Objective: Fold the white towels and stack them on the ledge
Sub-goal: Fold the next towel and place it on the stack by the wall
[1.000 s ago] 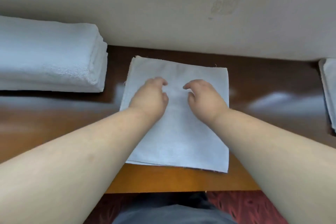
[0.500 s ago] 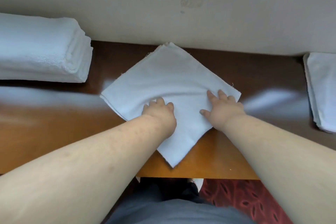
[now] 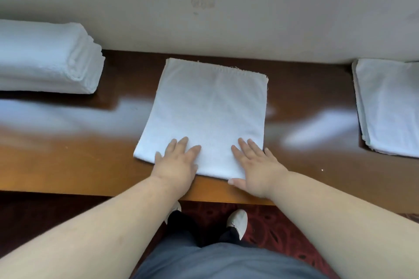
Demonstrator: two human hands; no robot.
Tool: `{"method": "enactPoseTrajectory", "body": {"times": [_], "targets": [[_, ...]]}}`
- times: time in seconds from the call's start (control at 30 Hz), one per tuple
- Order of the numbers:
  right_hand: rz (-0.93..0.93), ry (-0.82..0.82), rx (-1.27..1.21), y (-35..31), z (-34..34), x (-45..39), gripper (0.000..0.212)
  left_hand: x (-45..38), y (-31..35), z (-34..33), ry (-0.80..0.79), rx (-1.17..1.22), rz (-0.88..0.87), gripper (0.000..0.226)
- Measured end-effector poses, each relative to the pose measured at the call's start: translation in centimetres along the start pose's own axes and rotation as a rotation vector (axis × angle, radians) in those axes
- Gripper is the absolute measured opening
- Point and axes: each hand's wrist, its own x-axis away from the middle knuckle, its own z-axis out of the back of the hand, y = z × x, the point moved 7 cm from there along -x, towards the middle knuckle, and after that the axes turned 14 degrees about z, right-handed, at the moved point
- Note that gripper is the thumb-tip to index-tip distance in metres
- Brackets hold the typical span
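towel stack (image 3: 45,59) cut by left edge, folded towels (image 3: 390,106) by right edge

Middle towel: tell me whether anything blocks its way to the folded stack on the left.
Nothing visible does. Between the middle towel and the folded stack lies only bare ledge. Left hand and right hand lie flat on its near edge.

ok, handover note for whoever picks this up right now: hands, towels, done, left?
Left hand: open, flat on the near left corner of the centre towel.
Right hand: open, flat on its near right corner, thumb on the wooden ledge.
Centre towel: folded square, lying flat, not gripped.
Done: folded stack at far left; flat pile at far right.
Left: probably finish this towel and add it to a stack.
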Motion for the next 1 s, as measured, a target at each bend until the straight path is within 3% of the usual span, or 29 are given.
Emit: {"method": "enactPoseTrajectory", "body": {"times": [0.17, 0.27, 0.37, 0.53, 0.6, 0.7, 0.73, 0.83, 1.0], "targets": [[-0.046, -0.063, 0.106, 2.7, -0.5, 1.5, 0.104, 2.3, -4.4, -2.4, -0.014, -0.083, 0.039, 0.065], [-0.026, 0.028, 0.17, 0.8, -0.3, 1.3, 0.1, 2.8, -5.2, -1.9, 0.025, -0.138, 0.051, 0.064], [0.092, 0.068, 0.182, -2.0, -3.0, 2.0, 0.094, 3.3, -4.8, -1.2, 0.12, -0.163, 0.011, 0.061], [-0.038, 0.094, 0.15, -1.2, -6.2, 3.8, 0.091, 2.8, -6.2, -0.2, 0.227, -0.102, -0.09, 0.042], [-0.055, 0.183, 0.122, -1.2, -5.9, 3.9, 0.082, 2.5, -7.3, 0.3, 0.24, -0.139, -0.074, 0.031], [-0.116, 0.402, 0.069, -1.0, -4.2, 5.3, 0.047, 2.7, -9.5, 0.3, 0.236, -0.174, -0.034, 0.017], [-0.153, 0.447, 0.052, -0.8, -3.7, 5.9, 0.04, 2.8, -10.1, 0.1, 0.224, -0.187, -0.04, 0.021], [-0.229, 0.423, 0.095, -0.9, -3.2, 6.6, 0.038, 3.2, -11.0, -0.3, 0.235, -0.254, -0.106, 0.036], [-0.256, 0.368, 0.227, -2.4, -3.3, 6.8, 0.026, 4.2, -11.8, -1.0, 0.271, -0.397, -0.173, 0.016]]}}
